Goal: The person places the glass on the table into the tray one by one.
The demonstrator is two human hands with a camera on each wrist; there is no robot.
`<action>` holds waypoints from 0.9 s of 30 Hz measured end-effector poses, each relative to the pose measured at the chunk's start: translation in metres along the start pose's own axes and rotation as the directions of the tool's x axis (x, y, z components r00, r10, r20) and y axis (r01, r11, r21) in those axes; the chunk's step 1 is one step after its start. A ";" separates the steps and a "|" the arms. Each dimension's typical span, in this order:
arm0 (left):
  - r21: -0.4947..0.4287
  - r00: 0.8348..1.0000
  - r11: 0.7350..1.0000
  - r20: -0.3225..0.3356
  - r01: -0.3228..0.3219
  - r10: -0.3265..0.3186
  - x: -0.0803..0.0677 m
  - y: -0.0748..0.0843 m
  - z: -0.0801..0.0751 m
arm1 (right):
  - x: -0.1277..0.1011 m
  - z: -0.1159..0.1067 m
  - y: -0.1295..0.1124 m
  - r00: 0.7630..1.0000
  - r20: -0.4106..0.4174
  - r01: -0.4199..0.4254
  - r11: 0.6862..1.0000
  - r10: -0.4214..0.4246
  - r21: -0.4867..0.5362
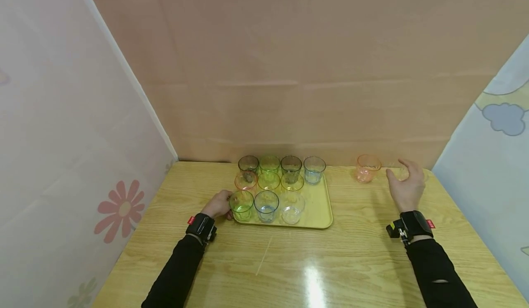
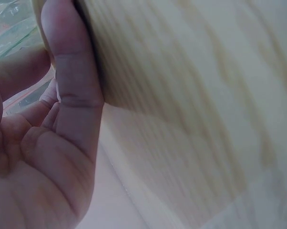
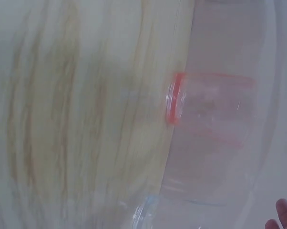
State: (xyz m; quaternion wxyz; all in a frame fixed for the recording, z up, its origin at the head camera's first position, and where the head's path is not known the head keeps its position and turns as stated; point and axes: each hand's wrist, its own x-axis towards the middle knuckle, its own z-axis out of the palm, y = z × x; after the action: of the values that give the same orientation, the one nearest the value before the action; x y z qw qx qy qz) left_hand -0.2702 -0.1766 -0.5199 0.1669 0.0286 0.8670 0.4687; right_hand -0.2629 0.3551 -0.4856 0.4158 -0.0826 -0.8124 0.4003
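The left hand rests at the near left corner of the yellow tray, fingers curled against the green glass there, though a firm grip cannot be told. The right hand hovers near the surface's far right corner, fingers loosely spread around a clear glass, just beside an orange glass

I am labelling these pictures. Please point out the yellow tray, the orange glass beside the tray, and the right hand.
yellow tray (image 1: 318, 204): head view, bare right part of its floor.
orange glass (image 1: 367, 169): head view, middle of its wall.
right hand (image 1: 407, 186): head view, back of the hand.
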 end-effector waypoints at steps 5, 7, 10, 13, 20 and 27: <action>0.007 1.000 1.000 -0.004 -0.007 0.007 0.001 -0.001 0.000 | 0.003 -0.010 0.006 0.994 -0.002 -0.106 0.994 0.106 -0.037; 0.010 1.000 1.000 -0.007 -0.007 0.007 0.001 -0.001 0.000 | 0.005 -0.013 0.009 0.986 0.018 -0.164 0.985 0.165 -0.053; 0.012 1.000 1.000 -0.004 -0.007 0.007 0.001 -0.001 -0.001 | 0.007 -0.017 0.014 0.965 0.053 -0.251 0.964 0.256 -0.083; 0.006 1.000 1.000 -0.002 -0.004 0.004 0.002 -0.002 -0.001 | 0.010 -0.020 0.017 0.938 0.092 -0.325 0.941 0.334 -0.095; -0.028 1.000 1.000 0.009 -0.007 0.007 0.000 0.000 -0.001 | 0.017 -0.024 0.030 0.881 0.167 -0.430 0.896 0.443 -0.107; -0.021 1.000 1.000 0.002 -0.013 0.013 -0.001 0.001 0.000 | 0.022 -0.023 0.038 0.830 0.209 -0.504 0.856 0.517 -0.116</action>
State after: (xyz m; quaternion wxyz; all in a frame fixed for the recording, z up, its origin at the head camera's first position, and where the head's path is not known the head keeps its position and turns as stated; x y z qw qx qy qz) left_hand -0.2690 -0.1765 -0.5188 0.1652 0.0331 0.8616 0.4788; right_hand -0.2671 0.4036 -0.4918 0.1935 -0.2606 -0.8145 0.4808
